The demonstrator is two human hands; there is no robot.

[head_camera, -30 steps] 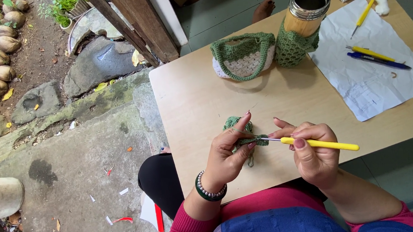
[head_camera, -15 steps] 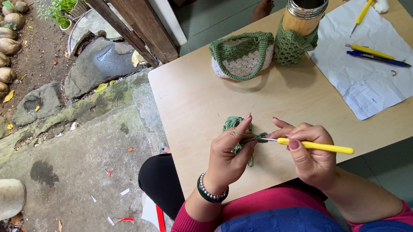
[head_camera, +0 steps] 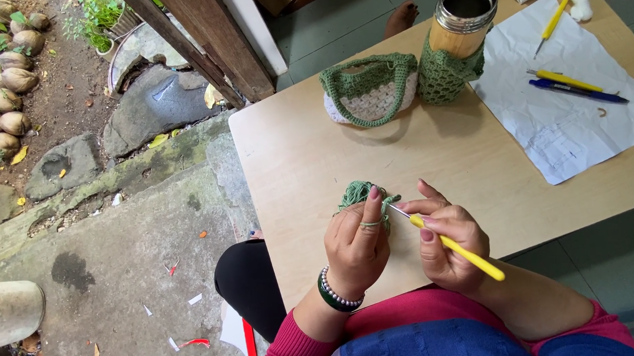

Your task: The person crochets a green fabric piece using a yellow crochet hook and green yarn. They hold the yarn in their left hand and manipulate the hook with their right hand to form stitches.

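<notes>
while the left hand (head_camera: 356, 243) pinched a small green crochet piece (head_camera: 361, 194), the right hand (head_camera: 446, 241) worked a yellow-handled crochet hook (head_camera: 452, 246) into it.

as seen from the head camera, the left fingers were closed on the green piece at the near edge of the pale wooden table (head_camera: 308, 164), with a strand of yarn looped over one raised finger; the right fingers were closed around the hook's yellow handle, its metal tip touching the yarn. a beaded bracelet (head_camera: 334, 294) circled the left wrist. further back on the table stood a green and white crocheted pouch (head_camera: 368, 91), just beside a steel flask in a green crocheted sleeve (head_camera: 456, 42). to the right lay a sheet of white paper (head_camera: 573, 123) bearing a yellow tool (head_camera: 561, 78) and a blue pen (head_camera: 577, 92).
</notes>
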